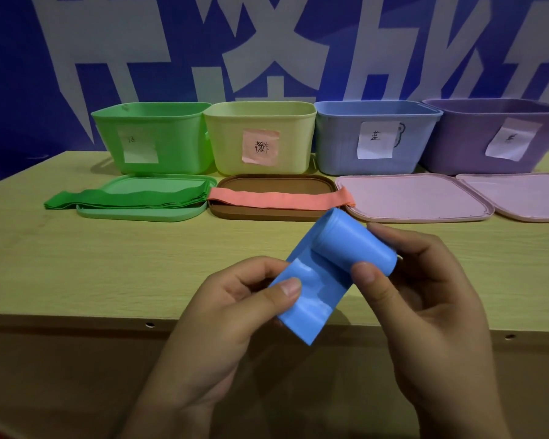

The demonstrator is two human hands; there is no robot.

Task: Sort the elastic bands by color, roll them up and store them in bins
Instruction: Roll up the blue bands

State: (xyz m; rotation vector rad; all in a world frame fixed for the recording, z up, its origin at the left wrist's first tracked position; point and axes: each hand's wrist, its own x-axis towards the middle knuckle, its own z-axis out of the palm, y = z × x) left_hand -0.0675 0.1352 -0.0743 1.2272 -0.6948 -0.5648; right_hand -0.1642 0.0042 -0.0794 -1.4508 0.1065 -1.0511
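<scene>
Both hands (314, 299) on blue band (327, 274)

blue band (317, 280) half rolled, green bands (124, 199) flat

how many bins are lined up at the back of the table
4, in a row left to right: green bin, yellow bin, blue bin, purple bin, which the frame's right edge cuts off, so more may be hidden.

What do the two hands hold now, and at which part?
The blue elastic band: right hand grips the rolled part, left hand pinches the loose flat end.
</scene>
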